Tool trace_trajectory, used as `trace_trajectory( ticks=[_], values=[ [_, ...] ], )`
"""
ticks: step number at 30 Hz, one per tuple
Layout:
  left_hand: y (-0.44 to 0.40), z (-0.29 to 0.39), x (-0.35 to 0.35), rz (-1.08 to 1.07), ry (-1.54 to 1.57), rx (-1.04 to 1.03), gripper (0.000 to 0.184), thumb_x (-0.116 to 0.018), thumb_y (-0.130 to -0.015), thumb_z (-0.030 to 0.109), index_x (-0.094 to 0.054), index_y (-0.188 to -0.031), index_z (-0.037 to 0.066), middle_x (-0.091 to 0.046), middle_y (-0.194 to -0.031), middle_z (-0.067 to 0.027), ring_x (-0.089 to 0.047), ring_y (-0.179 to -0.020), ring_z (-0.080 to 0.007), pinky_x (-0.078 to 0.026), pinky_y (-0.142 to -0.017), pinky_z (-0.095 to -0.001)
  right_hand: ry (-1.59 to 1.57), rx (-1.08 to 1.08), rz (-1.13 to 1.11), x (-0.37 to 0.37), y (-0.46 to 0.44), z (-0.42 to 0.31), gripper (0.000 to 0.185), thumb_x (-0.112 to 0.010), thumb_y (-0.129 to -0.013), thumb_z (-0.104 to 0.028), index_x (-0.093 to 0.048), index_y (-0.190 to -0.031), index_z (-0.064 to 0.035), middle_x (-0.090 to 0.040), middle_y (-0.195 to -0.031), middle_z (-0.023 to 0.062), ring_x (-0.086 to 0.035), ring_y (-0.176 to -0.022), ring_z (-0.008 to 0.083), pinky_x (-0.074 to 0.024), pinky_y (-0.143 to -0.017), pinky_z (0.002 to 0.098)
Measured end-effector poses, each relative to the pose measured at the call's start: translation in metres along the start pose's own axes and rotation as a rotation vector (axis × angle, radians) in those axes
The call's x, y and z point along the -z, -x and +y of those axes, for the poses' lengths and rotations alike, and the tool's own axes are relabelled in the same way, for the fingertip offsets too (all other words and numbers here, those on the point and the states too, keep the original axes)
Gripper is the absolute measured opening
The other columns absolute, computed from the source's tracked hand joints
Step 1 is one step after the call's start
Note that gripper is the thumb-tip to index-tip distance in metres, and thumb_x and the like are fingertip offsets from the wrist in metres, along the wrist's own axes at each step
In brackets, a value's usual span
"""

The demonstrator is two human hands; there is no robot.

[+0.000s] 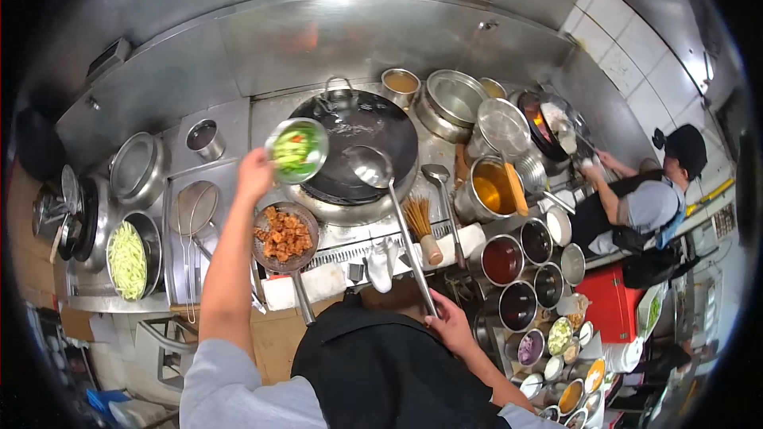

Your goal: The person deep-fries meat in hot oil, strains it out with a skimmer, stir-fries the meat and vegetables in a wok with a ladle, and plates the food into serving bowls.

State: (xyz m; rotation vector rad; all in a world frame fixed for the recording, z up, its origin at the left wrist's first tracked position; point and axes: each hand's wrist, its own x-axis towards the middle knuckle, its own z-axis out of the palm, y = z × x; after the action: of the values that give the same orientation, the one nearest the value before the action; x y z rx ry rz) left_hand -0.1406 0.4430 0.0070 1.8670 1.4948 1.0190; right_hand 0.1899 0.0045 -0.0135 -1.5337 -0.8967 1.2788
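Note:
My left hand (256, 173) grips the rim of a small metal bowl (297, 151) of green vegetables with red bits, tilted above the left edge of a large dark wok (358, 135). Liquid shows on the wok's inside. My right hand (451, 322) is closed around the handle of a long ladle (369, 167), whose bowl is over the wok. Below the vegetable bowl, a perforated strainer (284, 238) holds browned fried pieces, its handle pointing toward me. A bamboo brush (421, 230) and a spatula (439, 191) lie right of the ladle.
Left are a bowl of pale green strips (129, 262), a wire strainer (197, 208) and pots. Right stand an oil pot (493, 187), sauce containers (502, 260) and ingredient tubs. A co-worker (644, 199) stands at another wok (548, 127) at far right.

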Motion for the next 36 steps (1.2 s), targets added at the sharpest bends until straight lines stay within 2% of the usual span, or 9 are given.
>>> trace_trajectory(
  ticks=[2, 3, 7, 15, 20, 26, 29, 31, 36],
  values=[
    [-0.011, 0.02, -0.042, 0.0, -0.268, -0.071, 0.012, -0.063, -0.078, 0.006, -0.06, -0.089, 0.003, -0.065, -0.086, -0.0146, -0.065, -0.085, -0.0366, -0.052, -0.078, -0.0464, -0.011, 0.171, 0.092, 0.004, -0.003, 0.014, 0.068, -0.061, -0.086, 0.007, -0.038, -0.149, -0.0018, -0.062, -0.117, 0.0058, -0.058, -0.094, 0.0089, -0.0475, -0.082, 0.0227],
    [-0.015, 0.029, -0.056, 0.006, -0.339, -0.138, 0.013, -0.061, -0.079, 0.005, -0.061, -0.091, 0.005, -0.065, -0.094, -0.0152, -0.064, -0.088, -0.0394, -0.052, -0.079, -0.0483, -0.022, 0.079, 0.03, 0.014, 0.002, 0.004, 0.067, -0.06, -0.088, 0.007, -0.034, -0.149, 0.0035, -0.047, -0.145, 0.0142, -0.049, -0.128, 0.0184, -0.0391, -0.105, 0.0305],
    [-0.03, 0.06, -0.079, 0.05, -0.402, -0.258, 0.02, -0.057, -0.081, 0.004, -0.062, -0.1, 0.01, -0.059, -0.123, -0.0142, -0.065, -0.097, -0.0388, -0.052, -0.083, -0.0492, 0.28, 0.191, 0.134, 0.057, -0.006, 0.009, 0.061, -0.066, -0.085, 0.0, -0.046, -0.143, 0.0017, -0.06, -0.132, 0.0143, -0.057, -0.118, 0.0148, -0.0434, -0.1, 0.0289],
    [-0.037, 0.123, -0.061, 0.567, -0.274, -0.175, 0.018, -0.054, -0.084, 0.006, -0.062, -0.1, 0.012, -0.056, -0.134, -0.0151, -0.066, -0.089, -0.044, -0.054, -0.077, -0.0525, 0.586, 0.304, 0.102, 0.124, -0.053, -0.037, 0.056, -0.072, -0.079, -0.001, -0.058, -0.133, 0.0002, -0.07, -0.109, 0.0147, -0.065, -0.096, 0.015, -0.0499, -0.086, 0.028],
    [0.013, 0.11, -0.105, 0.225, -0.497, -0.238, 0.022, -0.053, -0.082, 0.006, -0.064, -0.1, 0.013, -0.065, -0.116, -0.0178, -0.066, -0.089, -0.0431, -0.053, -0.08, -0.0531, 0.708, 0.362, -0.024, 0.147, -0.117, -0.056, 0.057, -0.072, -0.075, 0.002, -0.061, -0.131, -0.0053, -0.072, -0.1, 0.0145, -0.067, -0.088, 0.0153, -0.0519, -0.079, 0.0279],
    [0.069, 0.099, -0.086, 0.436, -0.608, 0.124, 0.017, -0.066, -0.086, 0.014, -0.054, -0.085, 0.003, -0.064, -0.087, -0.0197, -0.066, -0.07, -0.0392, -0.051, -0.062, -0.0509, 0.393, 0.181, -0.188, 0.147, -0.144, -0.037, 0.059, -0.071, -0.08, 0.002, -0.054, -0.136, -0.0048, -0.068, -0.116, 0.0136, -0.067, -0.102, 0.0188, -0.0509, -0.087, 0.0285],
    [0.083, 0.09, -0.076, 0.577, 0.405, 0.556, 0.025, -0.063, -0.092, 0.006, -0.043, -0.078, 0.008, -0.055, -0.073, -0.0075, -0.063, -0.056, -0.0203, -0.042, -0.037, -0.0312, 0.383, 0.137, -0.225, 0.157, -0.153, -0.034, 0.059, -0.07, -0.08, 0.003, -0.052, -0.136, -0.0024, -0.067, -0.116, 0.016, -0.065, -0.106, 0.0223, -0.0501, -0.091, 0.0304],
    [0.113, 0.09, -0.068, 0.636, 0.788, 0.602, 0.017, -0.059, -0.093, 0.003, -0.044, -0.087, 0.008, -0.059, -0.076, -0.0102, -0.065, -0.058, -0.0221, -0.047, -0.041, -0.0295, 0.46, 0.18, -0.22, 0.159, -0.152, -0.04, 0.057, -0.067, -0.08, 0.004, -0.052, -0.135, -0.001, -0.066, -0.118, 0.0194, -0.065, -0.109, 0.0267, -0.0497, -0.093, 0.0342],
    [0.204, 0.098, -0.024, 0.83, 0.913, 0.636, 0.017, -0.057, -0.095, 0.005, -0.043, -0.087, 0.009, -0.062, -0.082, -0.0107, -0.065, -0.06, -0.0213, -0.048, -0.046, -0.0278, 0.528, 0.46, -0.25, 0.154, -0.139, -0.051, 0.051, -0.066, -0.079, 0.002, -0.054, -0.129, 0.002, -0.067, -0.095, 0.0141, -0.067, -0.083, 0.0232, -0.053, -0.078, 0.0343]
  ],
)
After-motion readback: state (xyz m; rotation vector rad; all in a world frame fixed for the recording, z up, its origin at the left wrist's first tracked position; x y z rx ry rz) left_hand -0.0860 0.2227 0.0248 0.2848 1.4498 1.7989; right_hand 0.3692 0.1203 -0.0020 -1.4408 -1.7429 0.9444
